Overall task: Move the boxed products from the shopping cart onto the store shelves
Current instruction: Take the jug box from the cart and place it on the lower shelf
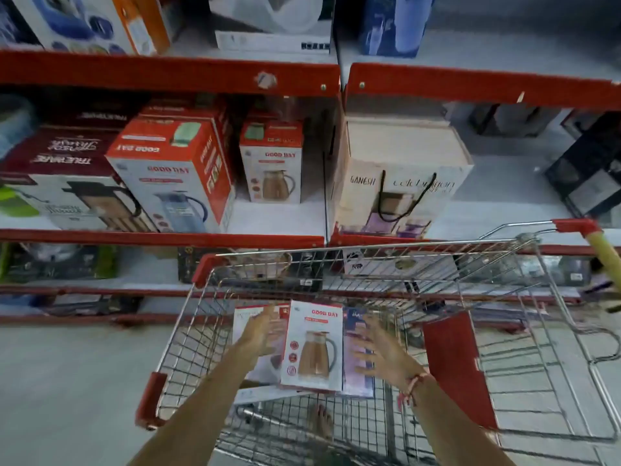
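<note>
The fingers [268,322] of the left hand [260,334] and right hand [378,351] are spread wide, nothing gripped; the Good Day box [312,348] is flanked in the shopping cart [369,253], toward its near edge; a one-sided squeeze could tip it against neighbouring boxes.

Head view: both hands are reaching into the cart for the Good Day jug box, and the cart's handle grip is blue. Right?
Not quite. The head view shows both hands, left hand and right hand, reaching into the cart for the Good Day jug box, but the handle grip is yellow, not blue.
</note>
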The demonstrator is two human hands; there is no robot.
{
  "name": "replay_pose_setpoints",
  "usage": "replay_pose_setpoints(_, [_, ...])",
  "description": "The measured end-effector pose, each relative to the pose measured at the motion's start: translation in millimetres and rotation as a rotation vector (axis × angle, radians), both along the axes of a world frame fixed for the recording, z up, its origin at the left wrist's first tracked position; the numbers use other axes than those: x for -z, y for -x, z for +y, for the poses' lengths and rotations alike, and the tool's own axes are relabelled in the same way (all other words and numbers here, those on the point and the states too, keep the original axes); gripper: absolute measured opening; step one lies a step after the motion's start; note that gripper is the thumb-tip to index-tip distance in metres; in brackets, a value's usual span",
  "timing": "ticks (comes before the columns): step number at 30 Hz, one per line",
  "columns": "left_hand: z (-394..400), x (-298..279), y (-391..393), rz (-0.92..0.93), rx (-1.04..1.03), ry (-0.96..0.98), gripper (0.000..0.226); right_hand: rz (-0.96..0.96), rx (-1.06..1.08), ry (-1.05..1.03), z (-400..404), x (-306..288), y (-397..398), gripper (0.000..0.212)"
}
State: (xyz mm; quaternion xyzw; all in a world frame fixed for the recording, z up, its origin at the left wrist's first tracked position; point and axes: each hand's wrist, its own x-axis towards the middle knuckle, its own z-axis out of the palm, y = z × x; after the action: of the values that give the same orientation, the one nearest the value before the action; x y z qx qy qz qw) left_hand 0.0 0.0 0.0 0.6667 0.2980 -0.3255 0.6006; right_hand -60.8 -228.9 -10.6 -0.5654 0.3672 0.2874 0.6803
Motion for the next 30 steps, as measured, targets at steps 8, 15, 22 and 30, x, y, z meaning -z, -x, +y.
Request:
replay_pose_setpoints(8, [-3,35,-3,0.190,-0.151,-0.053,0.078,0.095,0.149,-0.089,10,31,-16,0.081])
replay_pose_setpoints(15, [-20,51,-7,0.171,-0.134,-0.016,0.066,0.130,0.033,-0.042,30,24,-26,0.111])
replay_pose_setpoints(22, [-19,31,-4,0.171,-0.042,0.033,0.059,0.066,-0.003,-0.049,36,16,-32,0.044])
replay_pose_setpoints(30, [13,-34,14,0.040,0.108,0.023,0.041,0.025,-0.073,0.012,20,-30,-16,0.053])
